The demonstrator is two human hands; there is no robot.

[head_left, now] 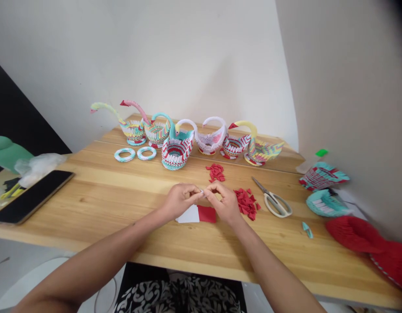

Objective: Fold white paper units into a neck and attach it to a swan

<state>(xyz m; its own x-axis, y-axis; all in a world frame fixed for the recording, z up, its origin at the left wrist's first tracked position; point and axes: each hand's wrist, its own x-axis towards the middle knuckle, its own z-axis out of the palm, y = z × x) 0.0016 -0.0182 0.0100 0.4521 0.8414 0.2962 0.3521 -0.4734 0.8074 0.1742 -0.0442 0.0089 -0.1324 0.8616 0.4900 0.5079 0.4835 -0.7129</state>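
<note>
My left hand [180,201] and my right hand [223,202] meet over the middle of the table, fingertips pinched together. Between them is a small piece of white paper [202,191], mostly covered by the fingers. Beneath the hands lie a stack of white paper slips [189,215] and, touching it, a stack of red paper slips [207,214]. One pile of small folded red paper pieces [246,203] sits just right of my right hand. Another red pile [216,172] lies beyond the hands.
Several folded-paper swans, one a red-and-white swan [177,150], line the back. Two paper rings [124,154] lie at left. Scissors [276,203] rest right of the red pile. A phone [33,195] is at far left; red folded-paper work [364,239] at far right.
</note>
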